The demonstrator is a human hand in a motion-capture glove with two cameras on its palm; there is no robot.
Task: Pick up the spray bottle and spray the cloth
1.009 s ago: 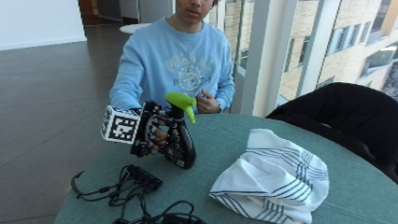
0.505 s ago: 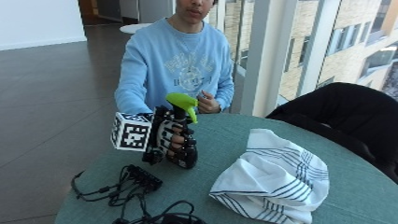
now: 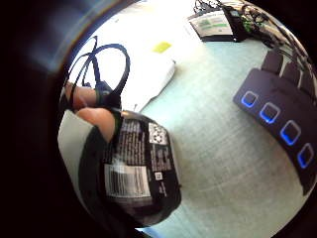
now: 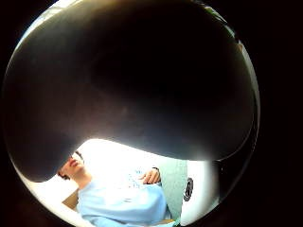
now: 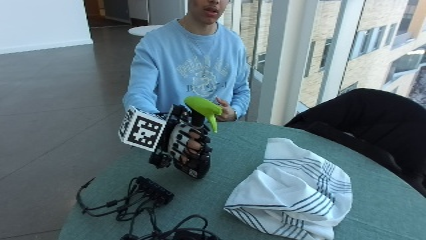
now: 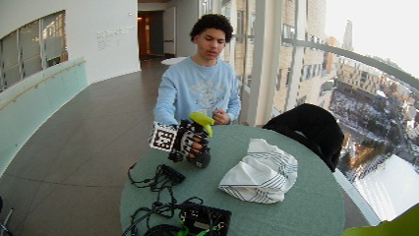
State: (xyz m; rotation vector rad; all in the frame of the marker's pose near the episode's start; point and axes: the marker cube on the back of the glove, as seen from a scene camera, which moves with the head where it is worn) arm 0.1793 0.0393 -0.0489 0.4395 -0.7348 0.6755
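1. Up above the green table, the right hand gripped the black bottle with its green nozzle.
2. Nearby, the striped cloth lay crumpled on the table.
3. Tall windows lined the room, and a black chair stood beside the table.

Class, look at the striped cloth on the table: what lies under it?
The crumpled striped cloth rests on the green table. Whatever else may sit beneath its folds is covered and cannot be seen.
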